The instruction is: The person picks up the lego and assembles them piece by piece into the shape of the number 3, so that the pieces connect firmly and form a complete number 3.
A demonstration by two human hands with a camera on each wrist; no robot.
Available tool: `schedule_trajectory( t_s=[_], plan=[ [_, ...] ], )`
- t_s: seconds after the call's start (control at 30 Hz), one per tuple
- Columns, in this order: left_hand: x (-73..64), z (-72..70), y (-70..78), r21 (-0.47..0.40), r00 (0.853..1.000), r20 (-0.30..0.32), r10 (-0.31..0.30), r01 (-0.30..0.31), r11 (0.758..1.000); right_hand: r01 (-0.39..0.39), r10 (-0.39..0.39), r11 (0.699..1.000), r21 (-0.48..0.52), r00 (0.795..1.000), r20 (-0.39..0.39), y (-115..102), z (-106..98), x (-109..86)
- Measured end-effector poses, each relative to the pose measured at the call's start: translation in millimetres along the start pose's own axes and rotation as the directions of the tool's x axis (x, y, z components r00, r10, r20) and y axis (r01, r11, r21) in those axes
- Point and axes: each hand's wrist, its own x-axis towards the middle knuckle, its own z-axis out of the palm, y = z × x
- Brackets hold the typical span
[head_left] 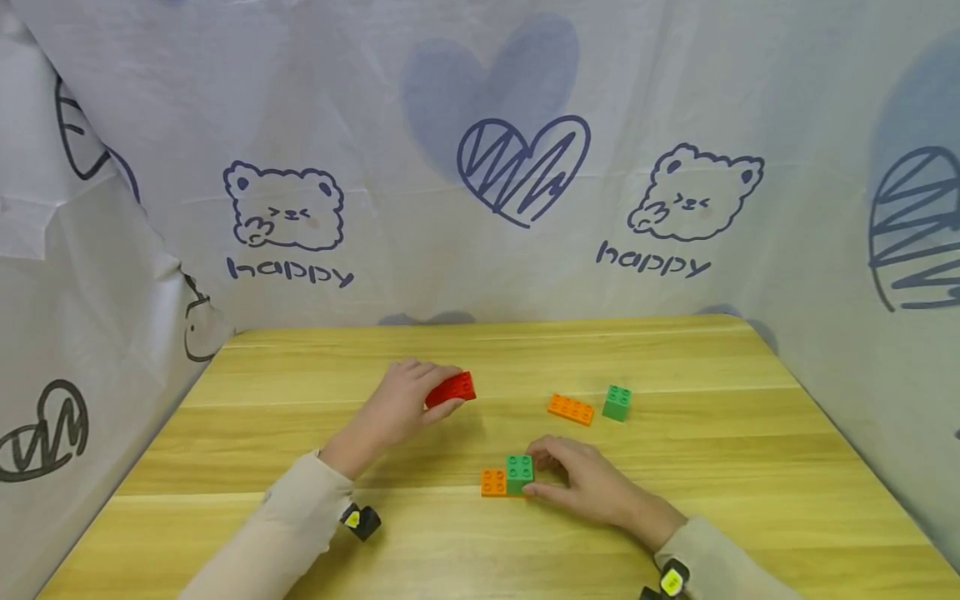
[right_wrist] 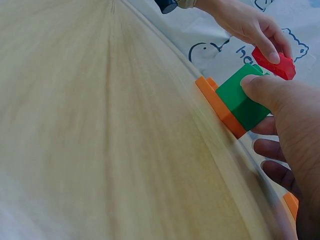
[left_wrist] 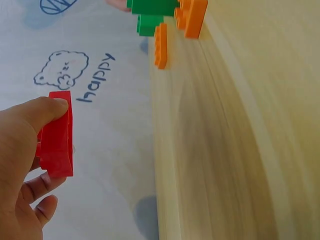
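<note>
My left hand [head_left: 405, 402] grips a red toy building brick [head_left: 454, 387] between thumb and fingers. In the left wrist view the red brick [left_wrist: 59, 135] is held up off the table, its studs turned toward the palm. My right hand [head_left: 588, 483] pinches a green brick [head_left: 520, 473] by its sides with thumb and forefinger. That green brick sits on the right half of a flat orange brick [head_left: 492, 482], leaving the left studs bare. The right wrist view shows the orange brick [right_wrist: 220, 107] beneath the green one, low at the tabletop.
Behind the right hand, a loose orange brick [head_left: 571, 409] lies flat on the wooden table [head_left: 300, 358]. Close to its right stands another green brick [head_left: 617, 403]. A white cloth [head_left: 405, 275] with bear and heart drawings hangs along the table's back and sides.
</note>
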Motion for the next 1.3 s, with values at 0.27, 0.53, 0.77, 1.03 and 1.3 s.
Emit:
schedule_trajectory(
  t_s=[0.27, 0.53, 0.77, 1.03, 1.3],
  plan=[
    [-3.6, 3.2, 13.9, -0.058, 0.997, -0.05, 0.058, -0.06, 0.997, 0.019, -0.019, 1.0, -0.021, 1.0, -0.014, 0, 0, 0.0],
    [-7.0, 6.9, 31.8, -0.128, 0.996, -0.024, 0.091, -0.093, 0.987, 0.024, -0.025, 0.999, -0.023, 0.999, -0.02, 1, 0, 0.2],
    [-10.0, 10.3, 43.1, -0.164, 0.993, 0.005, 0.12, -0.118, 0.979, 0.046, -0.047, 0.998, -0.04, 0.999, -0.022, 2, 0, -0.4],
    [-12.9, 13.3, 52.3, -0.199, 0.986, 0.033, 0.163, -0.153, 0.968, 0.023, -0.023, 0.999, -0.027, 1.0, -0.012, 1, 0, 0.2],
    [-13.7, 18.5, 57.7, -0.243, 0.98, 0.028, 0.196, -0.184, 0.952, 0.039, -0.039, 0.999, -0.017, 0.999, -0.021, 2, 1, 0.1]
  ],
)
